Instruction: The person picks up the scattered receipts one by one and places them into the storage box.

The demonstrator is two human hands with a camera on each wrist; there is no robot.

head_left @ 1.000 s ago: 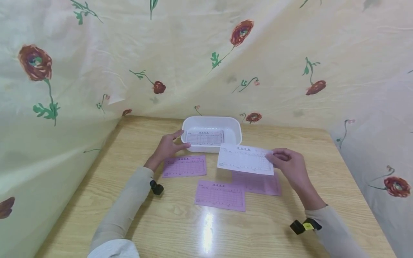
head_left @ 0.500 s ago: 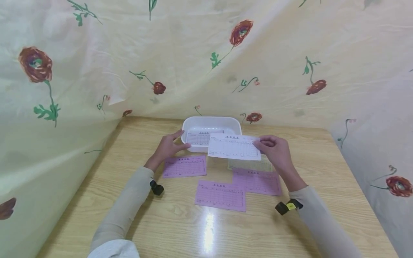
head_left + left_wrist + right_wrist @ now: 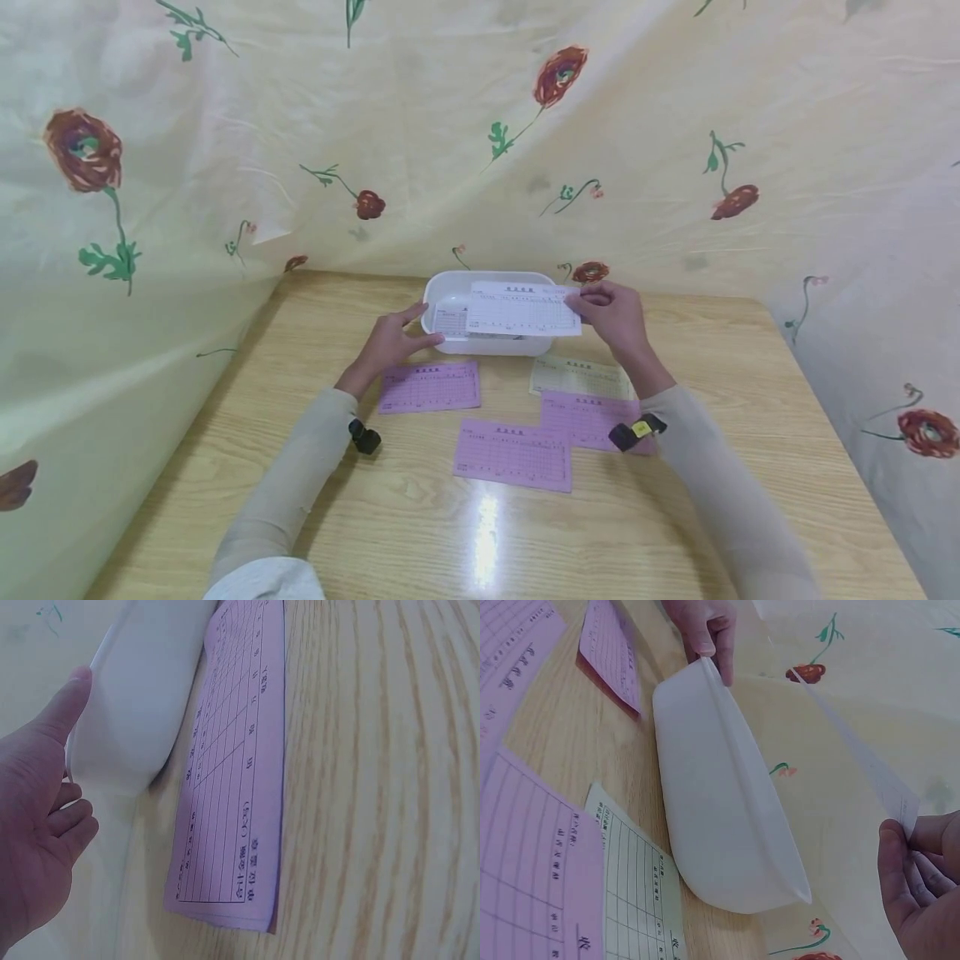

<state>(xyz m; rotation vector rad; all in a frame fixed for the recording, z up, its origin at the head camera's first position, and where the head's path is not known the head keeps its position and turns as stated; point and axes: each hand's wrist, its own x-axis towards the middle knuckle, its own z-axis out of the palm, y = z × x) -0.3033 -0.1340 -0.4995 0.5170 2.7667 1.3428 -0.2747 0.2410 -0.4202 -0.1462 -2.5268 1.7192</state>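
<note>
Between right thumb and fingers, my right hand [image 3: 615, 321] pinches the right edge of a white printed receipt slip [image 3: 521, 310]. That slip is over a white plastic tub [image 3: 705, 780], above its rim in the right wrist view. Another printed slip [image 3: 450, 323] lies inside the tub, partly hidden by the held one. My left hand [image 3: 386, 340] grips the tub's left end, with the thumb at the rim in the left wrist view.
On the wooden table [image 3: 405, 533], a pink slip [image 3: 430, 387] lies near the left wrist. Two more pink slips, one of them [image 3: 512, 454] nearer the front, and a pale yellow slip [image 3: 581, 377] lie before the tub. Flowered cloth [image 3: 450, 125] hangs behind.
My right hand has carried the white slip left and away from me, from beside the tub to over it. The yellow slip has come into view. My left hand has stayed on the tub.
</note>
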